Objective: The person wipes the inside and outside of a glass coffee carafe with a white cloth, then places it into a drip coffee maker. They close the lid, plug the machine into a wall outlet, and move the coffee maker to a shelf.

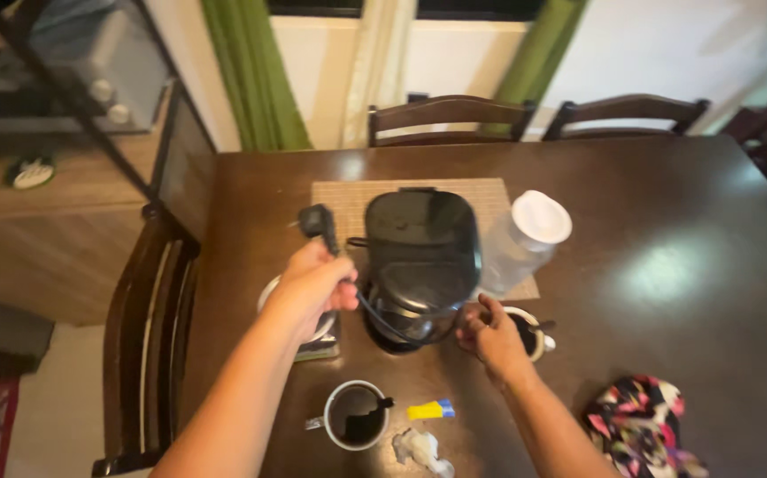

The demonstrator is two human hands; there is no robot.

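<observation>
Fingers (335, 288) grip one plug (317, 221).

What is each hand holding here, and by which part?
The left hand grips the coffee maker's power cord just below its plug. The right hand holds the cord's loop.

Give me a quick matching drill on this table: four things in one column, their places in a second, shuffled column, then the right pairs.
Things:
1. power plug
2. clear bottle with white lid
3. mug of dark coffee
4. floral cloth

Places:
A. near table edge, at far right
B. held up in the left hand
C. near table edge, between the two forearms
D. on the woven placemat, right of the black coffee maker

Pairs: 1-B, 2-D, 3-C, 4-A
</observation>
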